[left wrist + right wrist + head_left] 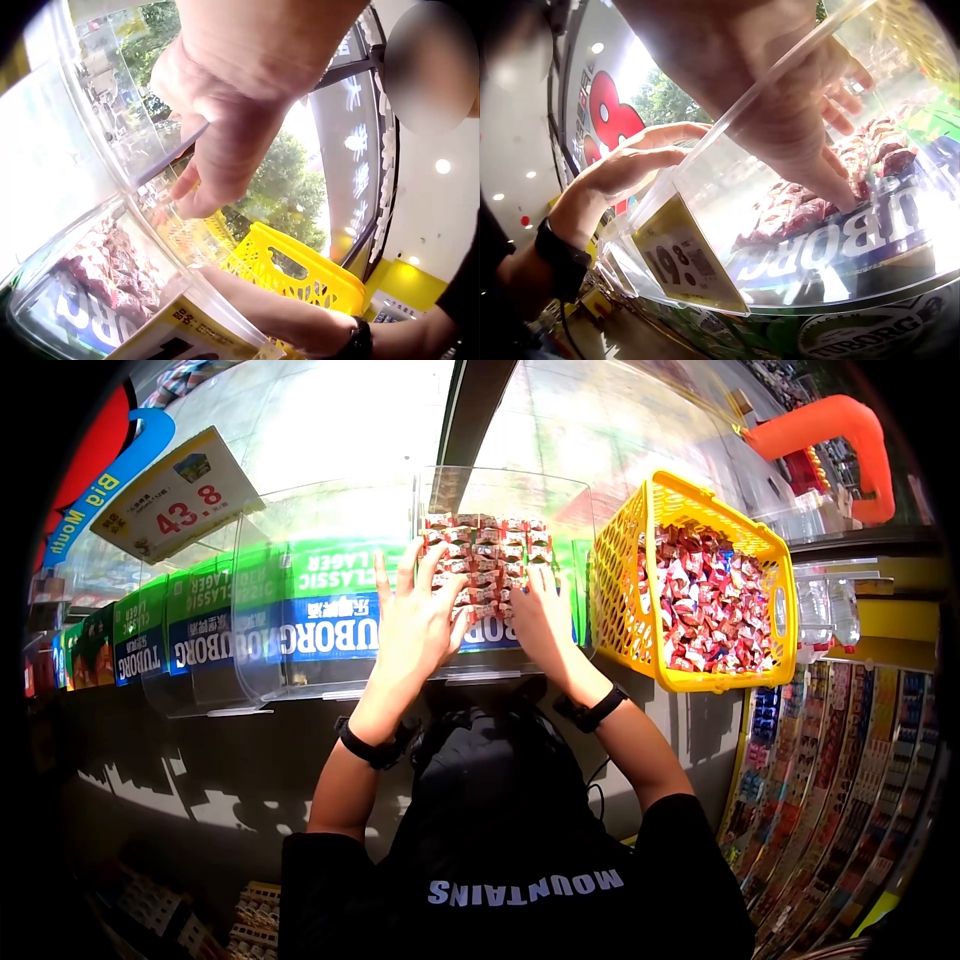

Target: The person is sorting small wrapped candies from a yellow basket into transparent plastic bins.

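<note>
Red-wrapped candies [487, 555]: stacked in tidy rows inside a clear bin [565, 495] on a high shelf, in front of green-and-blue Tuborg boxes [330, 625]. A yellow basket [625, 575] of loose sweets hangs just beside the bin.

Risks, as judged:
1. Rows collapse. Fingertips [836, 187] of the right hand [543, 622] press straight on the stack. A sideways shove would knock the rows out of line or push pieces over the rim.
2. Bin shifts. Both hands bear on it with arms raised, and an uneven push could tilt it or slide it on the shelf.
3. Price label [682, 262] (19.8) sits on the bin's front, below the hands. A brushing forearm could knock it off.
4. The right forearm passes near the basket, so a wide elbow could bump it.

Pose:
- left hand [415, 622]: arm raised overhead, fingers spread wide and straight, laid flat on the bin's front edge. Holds nothing.
- right hand: also raised, reaching inside the bin, fingers extended and close together, tips touching the candies. No grip on anything that I can see.
- The 2 wrists carry black bands. Forearms are roughly parallel and near each other.
</note>
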`<action>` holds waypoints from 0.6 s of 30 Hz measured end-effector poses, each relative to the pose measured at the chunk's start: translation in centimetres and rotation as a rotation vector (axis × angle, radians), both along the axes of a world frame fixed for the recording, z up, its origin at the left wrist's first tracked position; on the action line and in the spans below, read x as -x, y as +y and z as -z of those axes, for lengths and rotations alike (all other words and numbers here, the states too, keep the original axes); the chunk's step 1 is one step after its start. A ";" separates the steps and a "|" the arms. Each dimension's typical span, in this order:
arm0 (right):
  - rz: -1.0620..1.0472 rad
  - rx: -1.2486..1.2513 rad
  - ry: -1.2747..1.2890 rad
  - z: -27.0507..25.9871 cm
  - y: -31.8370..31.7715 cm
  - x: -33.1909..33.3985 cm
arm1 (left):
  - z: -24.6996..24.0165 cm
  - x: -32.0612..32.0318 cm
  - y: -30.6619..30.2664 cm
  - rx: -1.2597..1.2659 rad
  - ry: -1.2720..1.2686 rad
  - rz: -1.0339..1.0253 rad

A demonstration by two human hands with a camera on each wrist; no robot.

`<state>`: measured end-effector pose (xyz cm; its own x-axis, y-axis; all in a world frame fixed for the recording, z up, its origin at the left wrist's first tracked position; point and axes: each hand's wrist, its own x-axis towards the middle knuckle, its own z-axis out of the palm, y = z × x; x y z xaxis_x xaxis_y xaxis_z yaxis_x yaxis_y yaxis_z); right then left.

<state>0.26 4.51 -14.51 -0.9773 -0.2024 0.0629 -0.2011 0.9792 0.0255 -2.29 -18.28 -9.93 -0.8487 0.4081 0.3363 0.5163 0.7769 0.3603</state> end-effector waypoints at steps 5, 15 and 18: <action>-0.054 0.145 0.084 -1.5 0.2 -0.6 | -0.2 0.0 -0.1 0.013 -0.012 -0.001; -0.330 0.350 0.170 -13.9 2.7 -10.7 | -1.3 -0.9 1.1 0.136 0.007 -0.035; -0.290 0.383 0.245 -16.1 5.5 -12.5 | -2.6 -1.8 3.9 -0.024 0.002 -0.017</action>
